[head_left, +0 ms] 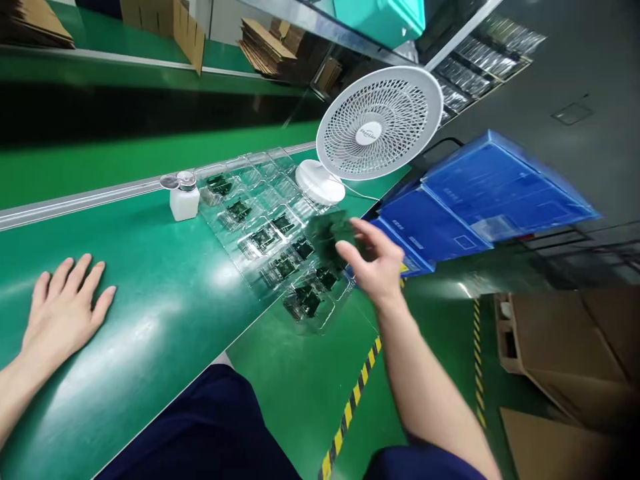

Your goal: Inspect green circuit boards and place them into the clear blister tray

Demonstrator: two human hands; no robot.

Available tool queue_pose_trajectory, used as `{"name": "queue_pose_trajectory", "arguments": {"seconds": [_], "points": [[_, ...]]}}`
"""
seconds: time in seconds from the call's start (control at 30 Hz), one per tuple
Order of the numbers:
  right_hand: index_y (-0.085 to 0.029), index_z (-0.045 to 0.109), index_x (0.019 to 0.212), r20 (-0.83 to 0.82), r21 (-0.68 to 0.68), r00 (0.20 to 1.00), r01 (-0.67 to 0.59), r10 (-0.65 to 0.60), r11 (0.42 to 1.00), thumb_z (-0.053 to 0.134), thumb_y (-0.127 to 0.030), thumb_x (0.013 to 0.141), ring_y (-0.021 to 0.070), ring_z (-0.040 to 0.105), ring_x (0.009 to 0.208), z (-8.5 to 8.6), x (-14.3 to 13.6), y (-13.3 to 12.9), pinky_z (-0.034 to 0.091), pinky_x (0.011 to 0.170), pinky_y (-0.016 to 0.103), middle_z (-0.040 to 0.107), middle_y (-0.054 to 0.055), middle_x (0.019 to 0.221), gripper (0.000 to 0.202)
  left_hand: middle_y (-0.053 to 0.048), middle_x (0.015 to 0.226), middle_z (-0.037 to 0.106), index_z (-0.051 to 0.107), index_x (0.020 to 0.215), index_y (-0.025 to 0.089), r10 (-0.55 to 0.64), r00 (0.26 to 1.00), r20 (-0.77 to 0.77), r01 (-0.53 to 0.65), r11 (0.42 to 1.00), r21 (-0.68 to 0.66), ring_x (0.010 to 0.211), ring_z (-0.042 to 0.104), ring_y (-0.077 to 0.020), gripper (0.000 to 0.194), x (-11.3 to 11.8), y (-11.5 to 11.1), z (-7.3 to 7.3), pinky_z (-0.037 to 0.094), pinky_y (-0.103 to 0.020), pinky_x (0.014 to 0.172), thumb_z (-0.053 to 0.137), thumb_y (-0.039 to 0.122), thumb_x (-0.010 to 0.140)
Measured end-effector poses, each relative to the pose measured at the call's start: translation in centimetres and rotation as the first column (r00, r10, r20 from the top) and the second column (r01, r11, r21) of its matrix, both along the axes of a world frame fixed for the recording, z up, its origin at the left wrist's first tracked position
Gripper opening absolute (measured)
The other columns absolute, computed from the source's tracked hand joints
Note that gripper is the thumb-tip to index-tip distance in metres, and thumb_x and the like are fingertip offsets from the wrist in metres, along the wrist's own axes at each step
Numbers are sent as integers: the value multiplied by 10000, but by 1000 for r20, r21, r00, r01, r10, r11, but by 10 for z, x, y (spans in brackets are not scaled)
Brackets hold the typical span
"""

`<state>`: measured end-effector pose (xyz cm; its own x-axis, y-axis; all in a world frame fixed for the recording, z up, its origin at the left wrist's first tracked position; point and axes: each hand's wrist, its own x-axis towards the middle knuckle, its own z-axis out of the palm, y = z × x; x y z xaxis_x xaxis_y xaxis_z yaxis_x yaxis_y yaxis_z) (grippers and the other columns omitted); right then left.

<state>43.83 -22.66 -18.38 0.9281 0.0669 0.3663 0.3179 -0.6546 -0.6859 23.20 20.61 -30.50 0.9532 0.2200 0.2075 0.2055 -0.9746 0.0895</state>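
Note:
My right hand pinches a green circuit board between thumb and fingers, above the right part of a clear plastic tray. The board is blurred, so its parts cannot be made out. Several small green circuit boards lie in the tray's compartments, and some compartments at its far side hold none. The near right corner of the tray sticks out past the table edge. My left hand rests flat on the green table, fingers spread, away from the tray.
A white dispenser bottle with its metal lid raised stands left of the tray. Behind the tray is a white fan. Blue bins are stacked at the right. Cardboard lies beyond striped floor tape.

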Motion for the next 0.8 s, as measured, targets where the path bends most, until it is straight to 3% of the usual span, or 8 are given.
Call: {"name": "queue_pose_trajectory", "arguments": {"seconds": [0.07,0.17,0.3,0.4,0.63,0.7,0.8], "points": [[-114,660,1241,146,-321,984,143,-100,936,692,-575,712,349,596,1186,8,41,-39,434,1086,489,641,173,1272,703,-230,1498,463,494,1391,100,10,1000,16,-10,1000,11,1473,312,-387,524,0,-2,2,282,-622,1165,339,392,984],[-69,612,1309,118,-492,970,243,-212,836,639,-529,794,355,574,1232,-1,97,-71,424,1106,487,613,197,1311,691,-220,1480,489,505,1373,103,23,1000,-8,-22,999,26,1459,343,-381,510,1,-8,9,294,-603,1166,340,394,988],[-90,593,1347,-99,-629,978,81,-183,773,660,-482,813,360,561,1252,-24,138,-80,443,1083,505,600,182,1337,666,-241,1459,503,563,1322,35,43,999,-30,-42,999,33,1416,398,-408,567,2,-13,16,310,-595,1154,278,402,997],[-119,681,1223,-182,-661,978,-45,-102,749,646,-477,829,346,567,1246,-28,147,-84,445,1079,489,623,159,1313,534,-241,1466,496,546,1346,56,36,998,-43,-35,999,28,1428,384,-403,571,2,-13,17,318,-608,1145,269,407,991],[-140,725,996,-152,-659,984,-28,-97,751,638,-499,782,321,629,1142,-30,139,-112,478,1035,465,676,169,1211,427,-230,1465,498,537,1342,71,35,998,-42,-35,999,13,1440,370,-394,560,1,-14,19,302,-596,1157,269,422,998],[-157,715,922,-130,-654,987,-14,-94,756,620,-554,752,328,643,1105,-34,133,-116,495,1007,479,686,170,1185,442,-244,1460,498,548,1332,39,25,999,-36,-25,1000,7,1429,379,-407,569,2,-13,19,308,-606,1150,270,409,1001],[-217,669,736,-97,-631,995,-42,-24,775,529,-738,712,326,688,906,-31,121,-105,555,850,481,733,156,963,540,-265,1449,502,574,1318,3,35,999,-1,-35,999,-21,1405,398,-434,593,6,-11,14,297,-626,1145,276,399,992]]}}
